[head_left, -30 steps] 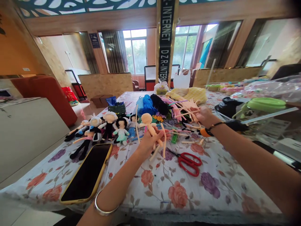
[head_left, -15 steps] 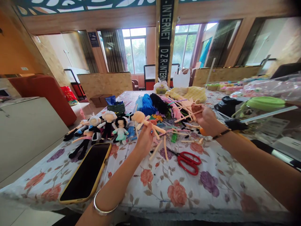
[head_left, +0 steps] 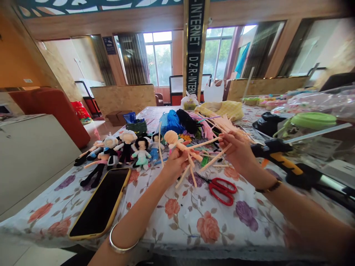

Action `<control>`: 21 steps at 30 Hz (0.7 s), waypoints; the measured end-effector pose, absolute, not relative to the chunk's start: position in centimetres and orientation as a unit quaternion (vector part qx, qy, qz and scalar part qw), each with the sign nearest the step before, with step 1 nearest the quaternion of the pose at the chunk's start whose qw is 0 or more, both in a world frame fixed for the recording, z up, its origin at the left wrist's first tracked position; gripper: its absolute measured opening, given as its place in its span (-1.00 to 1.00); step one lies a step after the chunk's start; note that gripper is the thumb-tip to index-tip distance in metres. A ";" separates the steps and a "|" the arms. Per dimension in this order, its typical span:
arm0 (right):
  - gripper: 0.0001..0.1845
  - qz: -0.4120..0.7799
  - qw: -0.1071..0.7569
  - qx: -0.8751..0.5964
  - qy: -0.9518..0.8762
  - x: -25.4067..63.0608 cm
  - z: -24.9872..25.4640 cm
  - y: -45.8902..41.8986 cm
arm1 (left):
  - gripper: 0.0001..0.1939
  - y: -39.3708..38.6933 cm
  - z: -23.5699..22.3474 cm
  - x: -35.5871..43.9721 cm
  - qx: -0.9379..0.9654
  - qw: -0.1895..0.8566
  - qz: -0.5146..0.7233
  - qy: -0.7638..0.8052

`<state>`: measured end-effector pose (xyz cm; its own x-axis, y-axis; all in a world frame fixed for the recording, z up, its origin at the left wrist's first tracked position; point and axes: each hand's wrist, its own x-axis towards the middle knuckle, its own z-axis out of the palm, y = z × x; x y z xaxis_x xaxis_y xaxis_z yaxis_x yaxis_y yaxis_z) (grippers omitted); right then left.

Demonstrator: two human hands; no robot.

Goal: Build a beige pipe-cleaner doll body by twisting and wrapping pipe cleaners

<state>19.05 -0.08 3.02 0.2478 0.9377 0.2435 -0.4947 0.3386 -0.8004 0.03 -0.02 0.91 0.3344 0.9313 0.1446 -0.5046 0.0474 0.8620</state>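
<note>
My left hand (head_left: 175,165) is closed around a peach fuzzy doll body (head_left: 171,137) with a round head and no hair, tilted up to the left above the table. Opposite it, my right hand (head_left: 239,149) pinches a peach chenille stem (head_left: 206,143), whose far end reaches the doll body near my left fingers. A second peach stem (head_left: 215,159) slants down from the right fingers. Just below the hands lie red-handled scissors (head_left: 223,190) and loose peach stems (head_left: 192,176). Behind them is a bundle of blue chenille stems (head_left: 174,122).
Several finished dolls (head_left: 127,146) are grouped at left, behind a yellow-cased phone (head_left: 101,203). A black and yellow glue gun (head_left: 288,159) lies right of my hand, by a green-lidded jar (head_left: 313,122). A yellow cloth (head_left: 222,109) sits at the back.
My right hand has moved down and slightly left from the peach bundle, bringing a stem to the doll body. The doll has shifted slightly right. The glue gun shows more fully.
</note>
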 end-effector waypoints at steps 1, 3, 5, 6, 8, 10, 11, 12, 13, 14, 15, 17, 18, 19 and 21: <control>-0.81 0.486 0.731 -0.297 -0.375 19.1 2.9 -0.1 | -0.68 0.0 0.9 0.0 0.452 0.684 0.522 0.235; -0.78 0.480 0.726 -0.296 -0.393 19.5 2.8 -0.2 | -0.57 0.0 0.9 -0.2 0.464 0.679 0.522 0.226; -0.76 0.486 0.693 -0.317 -0.427 20.0 3.0 -0.5 | -0.52 0.0 0.9 -0.3 0.475 0.667 0.527 0.226; -0.74 0.495 0.664 -0.337 -0.449 20.3 3.1 -0.7 | -0.52 0.0 0.9 -0.4 0.479 0.660 0.531 0.231; -0.68 0.521 0.582 -0.386 -0.491 20.9 3.0 -1.1 | -0.53 0.0 0.8 -0.4 0.486 0.648 0.533 0.246; -0.62 0.543 0.487 -0.433 -0.530 21.4 2.6 -1.3 | -0.53 0.1 0.7 -0.4 0.493 0.638 0.530 0.262; -0.60 0.549 0.434 -0.451 -0.554 21.6 2.2 -1.3 | -0.53 0.2 0.6 -0.4 0.497 0.634 0.530 0.267; -0.61 0.553 0.379 -0.461 -0.581 21.8 1.8 -1.4 | -0.52 0.3 0.5 -0.4 0.500 0.628 0.532 0.269; -0.63 0.550 0.326 -0.463 -0.613 21.9 1.4 -1.4 | -0.51 0.4 0.3 -0.3 0.505 0.621 0.534 0.272; -0.66 0.538 0.281 -0.459 -0.650 22.0 1.0 -1.4 | -0.49 0.5 0.2 -0.3 0.511 0.613 0.536 0.275; -0.69 0.512 0.246 -0.453 -0.687 22.0 0.7 -1.5 | -0.49 0.6 0.1 -0.3 0.519 0.605 0.536 0.279; -0.72 0.425 0.217 -0.454 -0.753 22.0 0.6 -1.6 | -0.48 0.7 0.0 -0.3 0.537 0.588 0.532 0.288; -0.72 0.370 0.213 -0.467 -0.775 22.0 0.7 -1.8 | -0.48 0.7 -0.1 -0.2 0.547 0.581 0.528 0.293; -0.71 0.314 0.211 -0.485 -0.788 22.0 1.0 -2.0 | -0.49 0.7 -0.1 -0.2 0.556 0.574 0.523 0.296; -0.72 0.223 0.198 -0.527 -0.796 22.4 1.8 -2.5 | -0.50 0.7 0.0 -0.1 0.567 0.566 0.518 0.299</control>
<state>22.41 -2.46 1.79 -0.3659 0.9272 0.0798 0.7509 0.3447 -0.5633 -0.14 0.73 -0.04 0.2844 0.9259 0.2486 -0.2477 -0.1796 0.9521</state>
